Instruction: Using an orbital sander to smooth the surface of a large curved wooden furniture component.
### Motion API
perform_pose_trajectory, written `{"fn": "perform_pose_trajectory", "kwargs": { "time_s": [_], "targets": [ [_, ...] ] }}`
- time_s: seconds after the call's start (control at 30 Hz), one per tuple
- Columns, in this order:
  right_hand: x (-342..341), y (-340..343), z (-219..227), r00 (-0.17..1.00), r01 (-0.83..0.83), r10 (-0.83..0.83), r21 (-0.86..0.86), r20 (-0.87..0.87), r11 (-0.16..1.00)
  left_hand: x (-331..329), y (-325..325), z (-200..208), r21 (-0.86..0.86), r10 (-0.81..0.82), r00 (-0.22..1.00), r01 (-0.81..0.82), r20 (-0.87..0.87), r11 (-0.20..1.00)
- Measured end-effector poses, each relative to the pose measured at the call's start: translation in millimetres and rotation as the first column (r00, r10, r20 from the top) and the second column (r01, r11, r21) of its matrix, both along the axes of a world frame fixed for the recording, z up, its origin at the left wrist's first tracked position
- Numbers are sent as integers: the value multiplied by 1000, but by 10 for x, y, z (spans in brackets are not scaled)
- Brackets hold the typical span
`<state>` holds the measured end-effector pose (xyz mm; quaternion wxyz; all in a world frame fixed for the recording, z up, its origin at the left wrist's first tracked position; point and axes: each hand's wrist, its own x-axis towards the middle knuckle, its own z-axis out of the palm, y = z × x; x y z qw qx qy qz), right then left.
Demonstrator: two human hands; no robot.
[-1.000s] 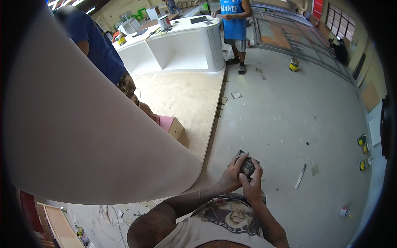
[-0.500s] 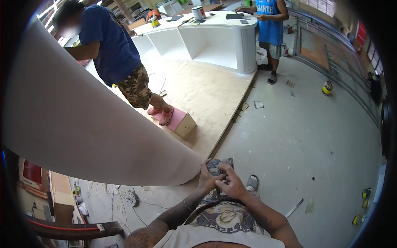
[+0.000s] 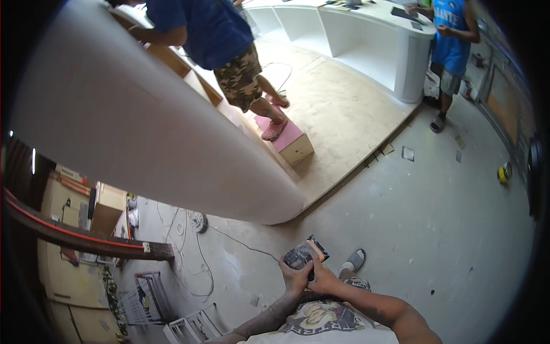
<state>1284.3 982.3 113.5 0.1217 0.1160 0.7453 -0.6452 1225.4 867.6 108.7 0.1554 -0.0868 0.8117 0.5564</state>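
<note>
In front of my body I hold a dark, dusty corded palm sander (image 3: 299, 256) with an orange stripe. My left hand (image 3: 294, 277) is wrapped round its near left side. My right hand (image 3: 324, 278) is closed on its near right side, thumb up against it. The hands meet at the near end, and the fingers underneath are hidden. A thin dark cord (image 3: 243, 245) runs from the left of the sander toward a cord reel (image 3: 199, 222) on the floor. Beyond the hands, apart from the sander, rises a large curved pale panel (image 3: 172, 143).
A person in a blue shirt (image 3: 200, 31) stands on a pink-topped box (image 3: 289, 140) behind the panel. Another person in a blue jersey (image 3: 450, 34) is beside the white curved counter (image 3: 412, 66). A raised wooden platform (image 3: 344, 97) has an edge ahead. Loose cords and a dark beam (image 3: 86, 241) lie left.
My view has swung left and down. The sander has turned, showing its orange stripe and cord, and both hands have shifted their hold. The right hand now grips the sander.
</note>
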Motion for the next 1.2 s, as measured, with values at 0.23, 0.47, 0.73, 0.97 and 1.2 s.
{"fn": "perform_pose_trajectory", "kwargs": {
  "time_s": [0.23,0.47,0.73,0.97,1.2],
  "targets": [
    [149,-226,136,995,68,-66,25,-73,997,356,-332,222,-198,-225,912,164,-344,966],
    [383,-545,513,977,115,-152,-226,-152,967,657,-905,766,178,-193,951,239,-240,955],
    [1173,-1264,639,991,74,-27,-380,128,922,1609,-1891,580,355,172,970,-103,-169,929],
    [1805,-1571,860,970,231,-168,-450,175,863,1962,-2990,-214,-316,-116,822,-81,-558,945],
    [2240,-1411,1235,961,276,-213,-534,177,799,1876,-3157,-879,-529,-320,873,86,-367,844]
  ]
}}
